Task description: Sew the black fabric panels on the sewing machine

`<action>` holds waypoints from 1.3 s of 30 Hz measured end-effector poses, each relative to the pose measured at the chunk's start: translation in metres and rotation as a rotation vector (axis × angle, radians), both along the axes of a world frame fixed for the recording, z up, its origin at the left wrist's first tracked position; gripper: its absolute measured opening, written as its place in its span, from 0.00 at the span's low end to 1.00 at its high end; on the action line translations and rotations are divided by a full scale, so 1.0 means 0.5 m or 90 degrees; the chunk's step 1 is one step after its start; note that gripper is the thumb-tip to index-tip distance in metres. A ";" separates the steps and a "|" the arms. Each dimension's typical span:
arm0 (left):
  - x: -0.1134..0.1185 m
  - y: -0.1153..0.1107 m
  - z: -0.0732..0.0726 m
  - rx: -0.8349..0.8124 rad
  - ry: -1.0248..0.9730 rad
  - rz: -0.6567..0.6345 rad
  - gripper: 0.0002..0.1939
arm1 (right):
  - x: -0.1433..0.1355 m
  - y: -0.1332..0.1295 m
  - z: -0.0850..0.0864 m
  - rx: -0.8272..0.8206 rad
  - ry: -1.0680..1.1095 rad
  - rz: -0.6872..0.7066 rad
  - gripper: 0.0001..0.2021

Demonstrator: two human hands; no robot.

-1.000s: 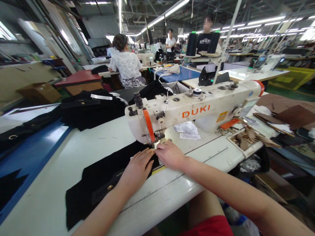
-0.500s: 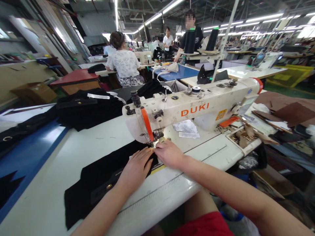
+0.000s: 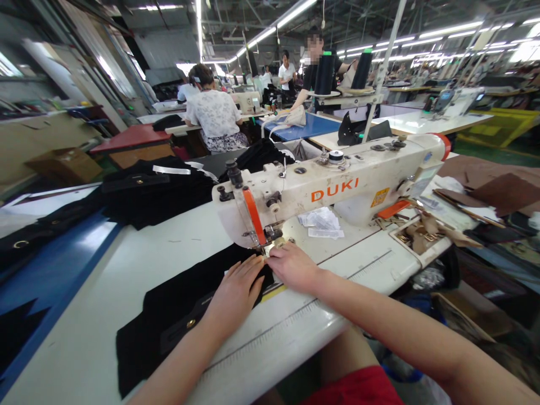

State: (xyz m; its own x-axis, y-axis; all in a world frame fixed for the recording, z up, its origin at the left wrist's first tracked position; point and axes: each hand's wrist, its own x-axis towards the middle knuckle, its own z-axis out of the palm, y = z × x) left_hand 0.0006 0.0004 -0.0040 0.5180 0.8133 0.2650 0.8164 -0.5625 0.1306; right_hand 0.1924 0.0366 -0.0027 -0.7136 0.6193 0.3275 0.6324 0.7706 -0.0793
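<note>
A white sewing machine [image 3: 333, 188] with orange lettering stands across the table, its needle area just beyond my fingertips. Under the presser foot end lies a black fabric piece [image 3: 169, 298], which spreads to the left and carries a black strap with a gold eyelet [image 3: 191, 323]. My left hand [image 3: 236, 289] rests flat on this fabric, fingers stretched toward the needle. Close beside the presser foot, my right hand [image 3: 293, 267] has its fingers bent and pressed together at the fabric's edge; what they pinch is hidden. A small white bit shows by my left fingers.
White labels [image 3: 323, 222] lie on the machine bed. A tray [image 3: 422, 239] of small metal parts sits at the right. Black fabric pieces [image 3: 156, 188] are piled at the far left. Two black thread cones [image 3: 324, 74] stand behind the machine. Other people work beyond.
My hands and the fabric keep nearly the same place at the needle; the view has shifted slightly. In the background, the person in black leans further left and the seated person's head has turned.
</note>
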 end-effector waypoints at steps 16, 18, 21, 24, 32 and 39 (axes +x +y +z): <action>-0.002 -0.002 0.003 -0.004 0.007 -0.003 0.20 | -0.002 0.000 -0.003 0.005 -0.004 0.001 0.06; -0.003 -0.001 0.004 -0.007 0.001 -0.005 0.20 | -0.002 -0.001 -0.002 0.003 0.000 0.005 0.06; -0.006 0.004 0.003 -0.013 0.002 -0.004 0.20 | -0.001 -0.002 0.000 0.001 0.011 0.007 0.06; -0.011 0.013 0.002 -0.008 0.001 0.000 0.20 | -0.001 -0.002 0.001 0.003 0.010 0.000 0.07; -0.018 0.027 -0.004 -0.004 0.003 0.009 0.20 | 0.001 0.001 -0.001 0.013 0.010 -0.003 0.08; -0.062 -0.043 0.021 -0.002 0.051 0.008 0.20 | 0.013 -0.025 0.001 0.038 0.096 0.044 0.09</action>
